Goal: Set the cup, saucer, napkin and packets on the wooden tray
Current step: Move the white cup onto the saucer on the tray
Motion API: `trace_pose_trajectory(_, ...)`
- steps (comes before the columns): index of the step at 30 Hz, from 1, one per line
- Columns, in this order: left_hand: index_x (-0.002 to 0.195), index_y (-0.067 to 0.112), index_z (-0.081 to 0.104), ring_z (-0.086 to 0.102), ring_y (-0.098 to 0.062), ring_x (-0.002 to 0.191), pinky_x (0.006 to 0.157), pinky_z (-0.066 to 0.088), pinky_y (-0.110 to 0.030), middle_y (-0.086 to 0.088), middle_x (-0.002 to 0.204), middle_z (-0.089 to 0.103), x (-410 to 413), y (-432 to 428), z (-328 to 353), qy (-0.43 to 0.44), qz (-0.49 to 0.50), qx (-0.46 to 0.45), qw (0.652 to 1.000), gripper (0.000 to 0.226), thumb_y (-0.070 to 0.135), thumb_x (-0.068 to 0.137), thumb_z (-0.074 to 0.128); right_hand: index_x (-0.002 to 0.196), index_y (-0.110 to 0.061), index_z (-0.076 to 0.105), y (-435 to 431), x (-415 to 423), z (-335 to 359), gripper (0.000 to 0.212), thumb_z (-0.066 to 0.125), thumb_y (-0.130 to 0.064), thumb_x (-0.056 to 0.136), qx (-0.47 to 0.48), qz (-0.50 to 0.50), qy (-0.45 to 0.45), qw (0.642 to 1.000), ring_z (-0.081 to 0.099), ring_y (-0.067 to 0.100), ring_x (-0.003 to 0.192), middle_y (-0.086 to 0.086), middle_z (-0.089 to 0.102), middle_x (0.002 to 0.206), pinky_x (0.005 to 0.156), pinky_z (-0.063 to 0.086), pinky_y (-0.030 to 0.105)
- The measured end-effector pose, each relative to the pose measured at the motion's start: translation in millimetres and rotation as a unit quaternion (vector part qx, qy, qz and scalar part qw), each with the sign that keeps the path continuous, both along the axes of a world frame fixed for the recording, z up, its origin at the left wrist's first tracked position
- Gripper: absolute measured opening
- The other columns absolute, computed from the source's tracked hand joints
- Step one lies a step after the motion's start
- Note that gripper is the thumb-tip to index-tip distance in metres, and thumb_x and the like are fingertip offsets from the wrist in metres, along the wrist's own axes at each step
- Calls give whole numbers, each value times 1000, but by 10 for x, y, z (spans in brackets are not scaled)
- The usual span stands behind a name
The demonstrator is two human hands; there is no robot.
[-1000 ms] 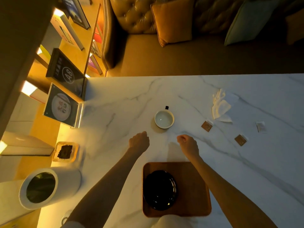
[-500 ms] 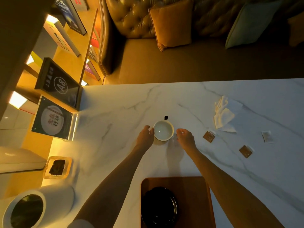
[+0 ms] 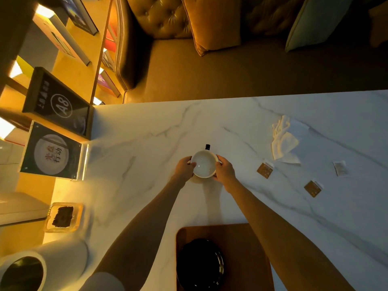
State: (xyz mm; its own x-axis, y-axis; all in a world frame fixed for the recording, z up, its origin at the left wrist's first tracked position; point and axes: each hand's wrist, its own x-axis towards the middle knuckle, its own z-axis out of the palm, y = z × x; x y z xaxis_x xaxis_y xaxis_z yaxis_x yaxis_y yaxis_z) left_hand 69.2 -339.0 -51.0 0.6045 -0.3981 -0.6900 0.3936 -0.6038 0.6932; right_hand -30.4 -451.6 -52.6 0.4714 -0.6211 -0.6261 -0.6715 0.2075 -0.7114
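Centre of frame. Your left hand (image 3: 184, 171) curls round the left wall of the cup (image 3: 204, 164), thumb on the rim. Your right hand (image 3: 224, 172) clasps the opposite wall. Both are clamped on it. Cup sits on or just above the marble table (image 3: 147, 143); cannot tell which.

Step in hand, by my reading: carry the cup to the saucer (image 3: 199, 265), which lies on the left part of the tray (image 3: 247, 244) at bottom centre. Lift straight up, keep the rim level, and draw it down the frame between your forearms. Lower onto the saucer's middle and let go only once it is seated. The glaze is probably slick, so keep even pressure from both sides.

Cup: white, round, empty, glossy inside, with a dark handle (image 3: 207, 146) on the side toward the top of the frame.

Right of the cup, all on the table, well apart from the tray: brown packet (image 3: 265, 170), crumpled napkin (image 3: 282, 141), second brown packet (image 3: 312, 187), white packet (image 3: 340, 168).
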Motion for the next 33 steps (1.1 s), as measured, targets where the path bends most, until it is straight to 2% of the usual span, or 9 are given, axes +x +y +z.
trace_pose_trajectory(3, 130, 9, 54, 56, -32, 97, 86, 54, -47, -13, 108, 55, -41, 12, -2, 33, 28, -6, 999, 35, 5, 97, 45, 134, -18, 53, 14, -6, 28, 37, 44, -14, 98, 39, -31, -17, 999, 49, 36, 121, 11, 52, 135, 82, 56, 50)
trace_pose_trajectory(6, 130, 8, 53, 56, -32, 97, 83, 56, -45, -13, 112, 53, -86, 41, 46, 19, 31, 11, 999, 35, 4, 96, 45, 131, -16, 56, 54, -48, 76, 37, 46, -10, 96, 16, -5, -18, 1000, 51, 37, 118, 13, 55, 132, 79, 58, 52)
trace_pose_trajectory(9, 128, 8, 53, 57, -35, 102, 85, 57, -48, -17, 118, 55, -194, 178, 111, 21, 41, 10, 999, 33, 5, 96, 46, 132, -15, 55, 152, -163, 134, 39, 46, -8, 95, 9, 9, -26, 1000, 52, 37, 116, 14, 56, 131, 77, 59, 52)
trace_pose_trajectory(16, 130, 10, 50, 58, -35, 107, 82, 58, -45, -20, 124, 55, -751, 783, 340, 18, 55, -16, 998, 34, 8, 96, 47, 134, -13, 53, 580, -680, 382, 39, 52, -11, 95, 42, 36, -41, 998, 54, 37, 117, 15, 57, 130, 84, 56, 58)
trace_pose_trajectory(20, 133, 9, 47, 58, -35, 110, 87, 56, -54, -19, 125, 54, -1193, 1146, 451, -2, 51, -2, 999, 36, 9, 97, 45, 135, -12, 51, 906, -1047, 477, 40, 54, -9, 95, 51, 55, -29, 997, 52, 36, 119, 14, 55, 132, 84, 56, 57)
trace_pose_trajectory(24, 131, 10, 47, 59, -32, 107, 88, 55, -55, -15, 123, 55, -1646, 1502, 479, 2, 46, 5, 999, 34, 11, 97, 45, 134, -15, 51, 1224, -1473, 514, 39, 52, -9, 95, 81, 54, -19, 995, 53, 31, 115, 13, 54, 130, 68, 60, 40)
trace_pose_trajectory(26, 131, 10, 47, 57, -32, 111, 92, 53, -54, -15, 125, 54, -1862, 1659, 478, 4, 47, 5, 999, 34, 10, 97, 46, 132, -16, 52, 1374, -1694, 500, 38, 52, -9, 95, 100, 47, -18, 994, 53, 30, 115, 11, 56, 126, 70, 61, 40)
trace_pose_trajectory(29, 130, 12, 47, 54, -29, 114, 95, 52, -52, -13, 126, 53, -2153, 1860, 459, 20, 48, 4, 999, 34, 10, 97, 47, 129, -18, 54, 1563, -1983, 466, 36, 54, -8, 94, 122, 31, -3, 992, 53, 30, 114, 6, 57, 118, 61, 58, 32)
trace_pose_trajectory(33, 132, 14, 43, 53, -26, 112, 92, 56, -48, -8, 123, 50, -2401, 2041, 389, 57, 49, 30, 997, 35, 11, 98, 47, 132, -17, 52, 1736, -2237, 421, 38, 52, -7, 95, 140, 31, 11, 990, 49, 24, 111, 10, 53, 127, 62, 56, 30)
